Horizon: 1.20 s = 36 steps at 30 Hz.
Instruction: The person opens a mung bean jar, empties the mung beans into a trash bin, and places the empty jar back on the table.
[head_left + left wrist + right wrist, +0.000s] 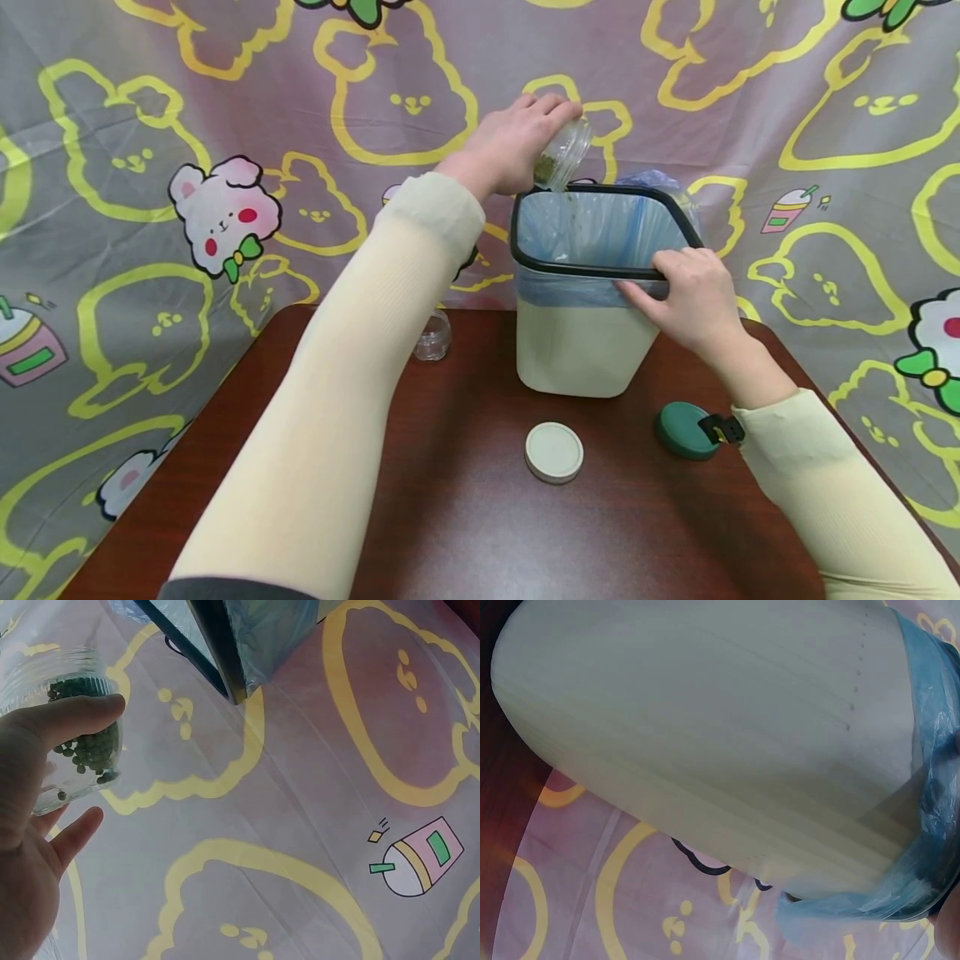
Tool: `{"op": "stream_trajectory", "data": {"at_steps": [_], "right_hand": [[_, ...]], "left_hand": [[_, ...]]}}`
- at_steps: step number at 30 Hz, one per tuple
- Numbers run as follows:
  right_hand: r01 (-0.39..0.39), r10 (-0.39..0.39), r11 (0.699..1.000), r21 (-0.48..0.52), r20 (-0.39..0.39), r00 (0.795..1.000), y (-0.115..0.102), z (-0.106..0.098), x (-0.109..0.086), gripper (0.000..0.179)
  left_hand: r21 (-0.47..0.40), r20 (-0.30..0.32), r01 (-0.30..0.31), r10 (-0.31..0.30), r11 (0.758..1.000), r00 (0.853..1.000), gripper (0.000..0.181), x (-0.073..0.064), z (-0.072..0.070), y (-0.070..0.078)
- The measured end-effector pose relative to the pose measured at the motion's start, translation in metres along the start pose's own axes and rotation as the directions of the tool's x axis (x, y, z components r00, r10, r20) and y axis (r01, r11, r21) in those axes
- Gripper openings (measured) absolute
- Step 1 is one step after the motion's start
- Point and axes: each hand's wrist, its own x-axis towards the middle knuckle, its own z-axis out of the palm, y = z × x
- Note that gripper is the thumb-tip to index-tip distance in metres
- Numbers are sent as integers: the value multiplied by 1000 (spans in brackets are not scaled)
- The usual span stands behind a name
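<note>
My left hand (pixel 517 142) grips a clear jar (pixel 573 154), tipped on its side above the near-left part of a trash bin (pixel 573 350). Small green beans (pixel 94 750) lie inside the jar, and a few specks show just below its mouth, over the bin. A blue plastic liner (pixel 600 225) lines the bin and folds over its black rim (pixel 592 271). My right hand (pixel 693 292) holds that rim at the near right corner, thumb outside against the liner. In the right wrist view, the bin's pale wall (pixel 705 735) fills most of the picture.
On the brown table (pixel 480 517) lie a cream lid (pixel 554 452) in front of the bin and a green lid (pixel 686 430) near my right wrist. Another clear jar (pixel 432 336) stands left of the bin, partly behind my left sleeve. A patterned curtain (pixel 300 125) hangs behind.
</note>
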Motion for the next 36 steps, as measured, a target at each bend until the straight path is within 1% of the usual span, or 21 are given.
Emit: {"op": "stream_trajectory", "data": {"at_steps": [4, 13, 20, 31, 33, 36], "right_hand": [[4, -4, 1000, 3, 0, 1000, -1, 0, 0, 42], [-2, 2, 1000, 4, 10, 1000, -2, -1, 0, 41], [-4, 4, 1000, 3, 12, 1000, -3, 0, 0, 41], [-5, 5, 1000, 4, 9, 1000, -2, -2, 1, 40], [-4, 4, 1000, 4, 9, 1000, -2, -2, 1, 40], [-4, 4, 1000, 2, 7, 1000, -1, -2, 1, 41]], "left_hand": [[1, 10, 1, -1, 1000, 1000, 88, 0, 0, 0], [-8, -2, -2, 2, 1000, 1000, 86, -2, 0, 0], [-15, 9, -4, 4, 1000, 1000, 87, -2, 1, 1], [20, -1, -11, 11, 1000, 1000, 87, 1, -4, 3], [18, 10, -8, 8, 1000, 1000, 87, 2, -4, 4], [5, 46, -8, 7, 1000, 999, 89, 2, -2, 4]]}}
